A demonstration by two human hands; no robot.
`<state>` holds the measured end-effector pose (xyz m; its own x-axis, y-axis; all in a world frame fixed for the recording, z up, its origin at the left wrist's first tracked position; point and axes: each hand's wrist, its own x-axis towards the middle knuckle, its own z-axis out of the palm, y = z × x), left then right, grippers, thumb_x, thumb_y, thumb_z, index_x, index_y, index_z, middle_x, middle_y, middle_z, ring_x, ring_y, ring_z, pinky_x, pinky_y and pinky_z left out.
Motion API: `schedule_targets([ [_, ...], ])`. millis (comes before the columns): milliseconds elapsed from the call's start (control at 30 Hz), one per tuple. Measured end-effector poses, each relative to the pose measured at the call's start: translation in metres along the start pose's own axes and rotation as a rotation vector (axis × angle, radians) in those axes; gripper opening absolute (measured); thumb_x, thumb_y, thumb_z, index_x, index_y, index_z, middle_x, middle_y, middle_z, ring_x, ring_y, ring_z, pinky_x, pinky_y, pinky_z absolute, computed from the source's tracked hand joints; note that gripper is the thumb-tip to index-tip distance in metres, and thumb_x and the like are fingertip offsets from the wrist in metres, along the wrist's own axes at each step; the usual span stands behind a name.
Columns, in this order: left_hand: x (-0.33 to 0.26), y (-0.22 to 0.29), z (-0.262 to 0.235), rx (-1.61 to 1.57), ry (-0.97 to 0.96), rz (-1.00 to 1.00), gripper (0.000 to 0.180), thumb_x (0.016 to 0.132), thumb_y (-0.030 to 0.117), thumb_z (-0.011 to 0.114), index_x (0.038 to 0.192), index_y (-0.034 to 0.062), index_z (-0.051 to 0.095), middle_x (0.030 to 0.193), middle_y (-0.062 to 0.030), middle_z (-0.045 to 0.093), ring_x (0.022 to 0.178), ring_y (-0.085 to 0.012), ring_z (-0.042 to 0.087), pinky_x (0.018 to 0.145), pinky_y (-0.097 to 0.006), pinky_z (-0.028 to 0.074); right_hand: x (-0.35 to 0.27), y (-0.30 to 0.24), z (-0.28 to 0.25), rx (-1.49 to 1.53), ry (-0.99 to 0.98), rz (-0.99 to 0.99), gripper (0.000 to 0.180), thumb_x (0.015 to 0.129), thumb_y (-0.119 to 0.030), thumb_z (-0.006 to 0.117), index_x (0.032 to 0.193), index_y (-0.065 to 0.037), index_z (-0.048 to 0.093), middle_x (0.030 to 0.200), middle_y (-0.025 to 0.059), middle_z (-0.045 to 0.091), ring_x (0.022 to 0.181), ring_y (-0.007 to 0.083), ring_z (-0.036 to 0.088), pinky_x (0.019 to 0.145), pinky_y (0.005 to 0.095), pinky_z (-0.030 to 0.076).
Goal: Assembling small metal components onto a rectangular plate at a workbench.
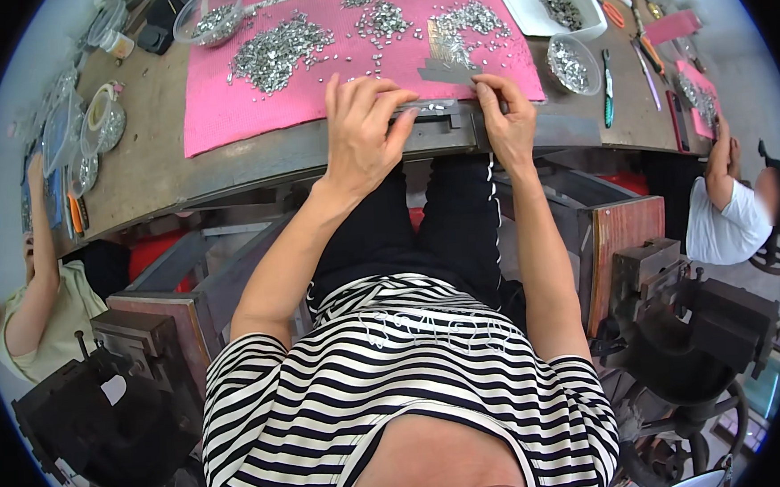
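Observation:
At the front edge of the pink mat (212, 111), my left hand (361, 134) is closed. Its thumb and forefinger come together over a narrow metal bar (433, 108) with small shiny pieces along it. What lies between those fingertips is too small to make out. My right hand (508, 118) pinches the right end of a flat grey strip (445, 71), which lies over the mat just beyond the bar. Past the hands, small silvery metal pieces form heaps, a large heap (282, 52) on the left and a looser one (470, 24) on the right.
A clear bowl (209, 15) of metal pieces stands back left. At right are a white tray (527, 3), a round tub (573, 64), a toothbrush (608, 87) and orange-handled scissors (613, 14). Other people sit on both sides. Dark metal machines (114, 412) stand behind me.

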<state>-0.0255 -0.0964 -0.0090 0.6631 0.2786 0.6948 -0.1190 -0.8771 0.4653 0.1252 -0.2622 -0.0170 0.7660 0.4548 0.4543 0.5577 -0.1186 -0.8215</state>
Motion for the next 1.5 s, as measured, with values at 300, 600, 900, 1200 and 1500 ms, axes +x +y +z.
schedule_targets([
  [300, 0.005, 0.008, 0.021, 0.138, -0.051, 0.105, 0.014, 0.079, 0.016, 0.074, 0.091, 0.0109, 0.068, 0.094, -0.0039, 0.065, 0.099, -0.0257, 0.06, 0.107, -0.057, 0.031, -0.008, 0.005, 0.003, -0.067, 0.024, -0.098, 0.011, 0.094, -0.003, 0.065, 0.102, 0.001, 0.071, 0.091, 0.0096, 0.07, 0.082, 0.0176, 0.065, 0.075, 0.0292, 0.051],
  [600, 0.023, -0.03, -0.026, -0.111, 0.201, -0.105, 0.016, 0.092, 0.009, 0.062, 0.106, 0.0045, 0.056, 0.095, -0.0119, 0.061, 0.092, -0.0328, 0.063, 0.089, -0.046, 0.048, -0.012, 0.018, 0.002, 0.042, 0.004, -0.042, 0.014, 0.099, -0.004, 0.062, 0.108, 0.003, 0.069, 0.098, 0.0054, 0.069, 0.087, 0.0115, 0.062, 0.079, 0.0267, 0.052],
  [900, 0.026, -0.233, -0.284, 0.695, 0.595, -0.301, 0.017, 0.095, 0.012, 0.061, 0.11, 0.004, 0.064, 0.097, -0.0173, 0.07, 0.094, -0.0342, 0.068, 0.083, -0.044, 0.053, -0.012, 0.015, 0.003, 0.021, 0.012, -0.058, 0.017, 0.1, -0.01, 0.064, 0.11, 0.001, 0.072, 0.097, 0.0045, 0.071, 0.086, 0.011, 0.062, 0.08, 0.0263, 0.05],
  [1200, 0.033, -0.236, -0.205, 0.518, 0.473, -0.349, 0.036, 0.093, 0.025, 0.067, 0.125, 0.0079, 0.064, 0.119, -0.0166, 0.067, 0.111, -0.036, 0.062, 0.097, -0.047, 0.047, -0.01, 0.006, 0.005, -0.04, 0.027, -0.067, 0.013, 0.095, -0.004, 0.063, 0.103, 0.0, 0.072, 0.087, 0.0079, 0.07, 0.076, 0.014, 0.062, 0.071, 0.0282, 0.05],
  [1500, 0.097, -0.109, -0.012, -0.064, -0.111, -0.023, 0.018, 0.091, 0.023, 0.066, 0.098, 0.0085, 0.074, 0.098, -0.0109, 0.069, 0.103, -0.031, 0.062, 0.096, -0.048, 0.043, 0.006, -0.011, -0.002, -0.003, -0.063, 0.072, 0.01, 0.093, -0.002, 0.066, 0.102, 0.0, 0.071, 0.082, 0.007, 0.064, 0.072, 0.0131, 0.061, 0.067, 0.0269, 0.048],
])
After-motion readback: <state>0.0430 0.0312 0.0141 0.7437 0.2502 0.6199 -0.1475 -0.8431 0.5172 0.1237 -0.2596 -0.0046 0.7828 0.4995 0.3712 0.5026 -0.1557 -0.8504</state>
